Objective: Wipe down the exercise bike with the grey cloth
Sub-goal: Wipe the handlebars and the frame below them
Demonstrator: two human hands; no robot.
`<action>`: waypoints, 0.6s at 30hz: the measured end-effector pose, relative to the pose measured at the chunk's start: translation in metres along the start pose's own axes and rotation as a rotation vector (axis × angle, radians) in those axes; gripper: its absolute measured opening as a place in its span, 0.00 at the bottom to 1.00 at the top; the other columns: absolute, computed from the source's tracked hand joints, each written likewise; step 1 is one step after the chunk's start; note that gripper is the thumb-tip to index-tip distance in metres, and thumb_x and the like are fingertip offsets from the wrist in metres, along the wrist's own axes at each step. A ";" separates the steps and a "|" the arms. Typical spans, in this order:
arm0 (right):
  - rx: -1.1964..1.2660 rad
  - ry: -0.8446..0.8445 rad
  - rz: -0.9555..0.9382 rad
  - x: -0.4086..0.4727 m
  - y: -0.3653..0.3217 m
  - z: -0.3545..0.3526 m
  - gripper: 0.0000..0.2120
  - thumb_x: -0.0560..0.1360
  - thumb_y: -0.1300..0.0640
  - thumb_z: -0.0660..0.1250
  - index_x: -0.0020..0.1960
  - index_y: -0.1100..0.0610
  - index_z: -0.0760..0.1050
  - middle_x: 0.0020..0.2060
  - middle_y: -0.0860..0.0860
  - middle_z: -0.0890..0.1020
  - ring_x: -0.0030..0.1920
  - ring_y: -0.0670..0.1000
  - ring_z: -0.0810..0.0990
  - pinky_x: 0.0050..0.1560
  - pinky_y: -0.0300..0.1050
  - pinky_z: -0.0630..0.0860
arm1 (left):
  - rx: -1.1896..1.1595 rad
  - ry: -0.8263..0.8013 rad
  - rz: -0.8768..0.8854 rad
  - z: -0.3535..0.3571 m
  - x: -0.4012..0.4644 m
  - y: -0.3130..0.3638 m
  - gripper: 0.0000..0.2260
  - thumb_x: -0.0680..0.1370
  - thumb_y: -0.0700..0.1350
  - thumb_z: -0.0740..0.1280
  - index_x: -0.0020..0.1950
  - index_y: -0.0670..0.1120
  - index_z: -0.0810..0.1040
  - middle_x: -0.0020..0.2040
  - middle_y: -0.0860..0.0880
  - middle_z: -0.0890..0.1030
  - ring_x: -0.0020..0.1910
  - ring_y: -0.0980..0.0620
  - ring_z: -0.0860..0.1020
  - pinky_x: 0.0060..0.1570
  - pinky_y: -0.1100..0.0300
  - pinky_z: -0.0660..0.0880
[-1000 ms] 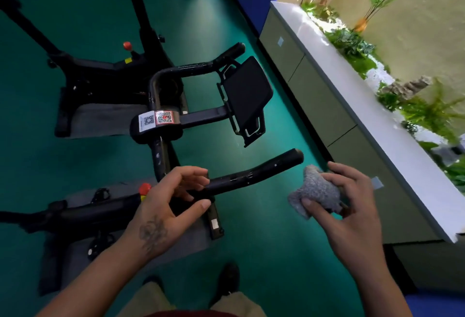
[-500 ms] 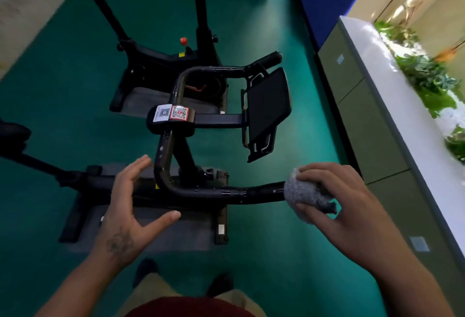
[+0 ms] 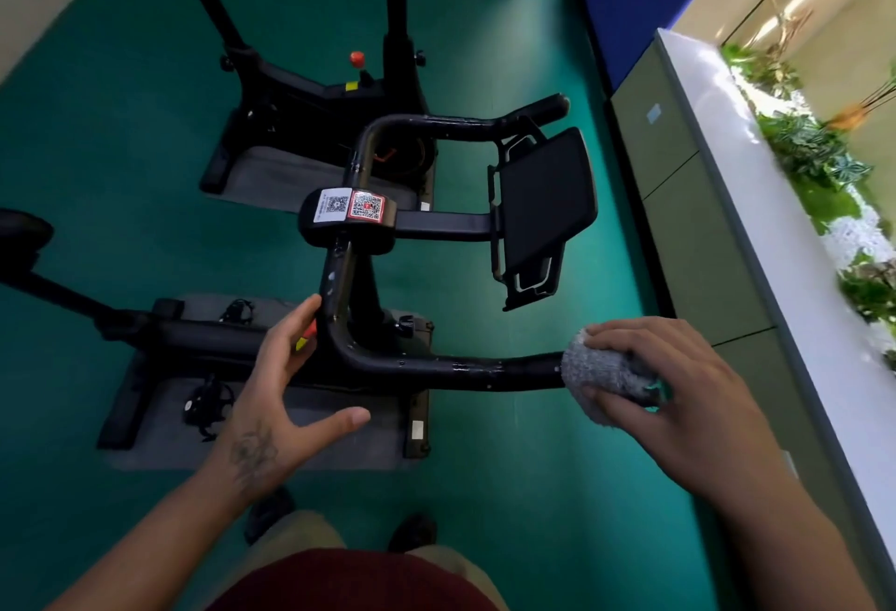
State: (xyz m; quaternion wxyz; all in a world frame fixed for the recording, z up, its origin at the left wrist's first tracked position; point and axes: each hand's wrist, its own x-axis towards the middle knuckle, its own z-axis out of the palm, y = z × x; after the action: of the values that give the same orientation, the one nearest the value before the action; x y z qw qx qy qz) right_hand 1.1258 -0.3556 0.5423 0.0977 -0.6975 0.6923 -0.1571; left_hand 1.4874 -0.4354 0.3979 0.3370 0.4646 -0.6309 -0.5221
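Observation:
The black exercise bike [image 3: 349, 271] stands below me, its U-shaped handlebar [image 3: 460, 370] running toward the right. My right hand [image 3: 669, 392] grips the grey cloth [image 3: 596, 375], which is wrapped around the end of the near handlebar arm. My left hand [image 3: 286, 392] is spread, thumb out, with its fingertips beside the handlebar's bend; whether they touch it is unclear. A black tablet holder [image 3: 543, 203] sits between the two handlebar arms, behind a block with QR stickers [image 3: 351, 208].
A second black bike [image 3: 310, 91] with a red knob stands farther back. Grey mats [image 3: 271, 421] lie under the bikes on green floor. A long grey cabinet with a white top [image 3: 756, 203] and plants runs along the right. My shoes show at the bottom.
My right hand has brought the cloth onto the end of the near handlebar arm and closed round it. My left hand let go of that bar, opened and moved left to the bend.

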 end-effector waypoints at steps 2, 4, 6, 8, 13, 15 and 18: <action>-0.026 -0.027 -0.007 0.005 -0.005 0.006 0.18 0.70 0.53 0.80 0.58 0.46 0.82 0.58 0.35 0.81 0.61 0.44 0.78 0.62 0.48 0.76 | 0.012 -0.016 0.001 0.000 -0.001 0.001 0.53 0.67 0.61 0.82 0.85 0.64 0.56 0.83 0.68 0.60 0.81 0.64 0.63 0.76 0.56 0.66; -0.056 -0.062 -0.017 0.011 -0.011 0.012 0.18 0.70 0.51 0.80 0.58 0.45 0.81 0.56 0.35 0.81 0.61 0.45 0.79 0.61 0.52 0.76 | 0.018 -0.026 0.010 -0.001 0.000 0.000 0.53 0.67 0.63 0.81 0.86 0.64 0.55 0.83 0.68 0.59 0.81 0.63 0.63 0.77 0.56 0.66; -0.093 -0.100 -0.029 0.015 -0.014 0.011 0.16 0.69 0.47 0.75 0.57 0.43 0.80 0.54 0.35 0.81 0.59 0.46 0.79 0.59 0.53 0.76 | 0.019 -0.032 0.012 -0.002 0.001 0.001 0.53 0.66 0.64 0.80 0.86 0.64 0.55 0.83 0.69 0.58 0.82 0.62 0.63 0.77 0.56 0.66; -0.146 -0.133 -0.034 0.018 -0.016 0.003 0.17 0.68 0.42 0.68 0.56 0.41 0.79 0.53 0.34 0.81 0.57 0.45 0.79 0.58 0.51 0.74 | 0.021 -0.037 0.013 -0.003 0.001 0.001 0.53 0.66 0.64 0.80 0.85 0.66 0.55 0.82 0.70 0.59 0.81 0.62 0.63 0.77 0.55 0.66; -0.186 -0.152 -0.016 0.018 -0.012 -0.011 0.20 0.65 0.43 0.65 0.56 0.39 0.79 0.53 0.32 0.81 0.55 0.44 0.80 0.58 0.46 0.73 | 0.030 -0.047 0.006 -0.007 0.000 -0.001 0.54 0.66 0.63 0.83 0.84 0.69 0.54 0.83 0.70 0.58 0.80 0.64 0.63 0.75 0.55 0.66; -0.168 -0.151 0.005 0.017 -0.011 -0.008 0.19 0.66 0.42 0.65 0.56 0.39 0.79 0.53 0.32 0.81 0.55 0.44 0.79 0.57 0.45 0.72 | 0.039 -0.051 0.009 -0.008 0.000 -0.002 0.54 0.68 0.60 0.84 0.84 0.70 0.53 0.83 0.70 0.58 0.79 0.65 0.63 0.75 0.56 0.66; -0.157 -0.153 0.027 0.017 -0.013 0.001 0.18 0.66 0.43 0.69 0.56 0.40 0.79 0.53 0.33 0.81 0.54 0.43 0.79 0.58 0.47 0.73 | 0.036 -0.056 0.008 -0.008 0.000 -0.004 0.54 0.67 0.61 0.83 0.84 0.70 0.53 0.83 0.69 0.57 0.79 0.66 0.63 0.74 0.56 0.66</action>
State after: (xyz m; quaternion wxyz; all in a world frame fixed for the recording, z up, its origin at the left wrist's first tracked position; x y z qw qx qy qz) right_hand 1.1376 -0.3725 0.5475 0.0973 -0.7034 0.7025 -0.0473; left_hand 1.4954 -0.4384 0.3963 0.3130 0.4534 -0.6510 -0.5222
